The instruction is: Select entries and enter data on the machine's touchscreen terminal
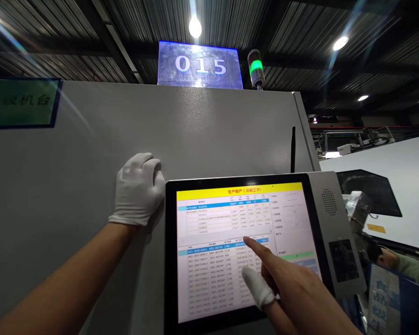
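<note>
My left hand (138, 188), in a white glove, is closed with curled fingers just off the upper left corner of a touch-screen terminal (171, 260). It is against or very near the grey cabinet wall; its palm is hidden, so I cannot see whether anything is inside. My right hand (293, 284) has no glove, only a white finger cot (256, 286) on the thumb. Its index finger stretches out to the middle of the screen, at the top of the lower table; whether it touches the glass I cannot tell. Between thumb and index finger there is nothing.
The grey cabinet (91, 153) stands behind the terminal, topped by a lit "015" sign (200, 65) and a signal lamp (256, 69) glowing green. A black antenna (293, 149) rises behind the terminal. At right are a white machine (405, 177), a blue board (415, 302) and a person (405, 267).
</note>
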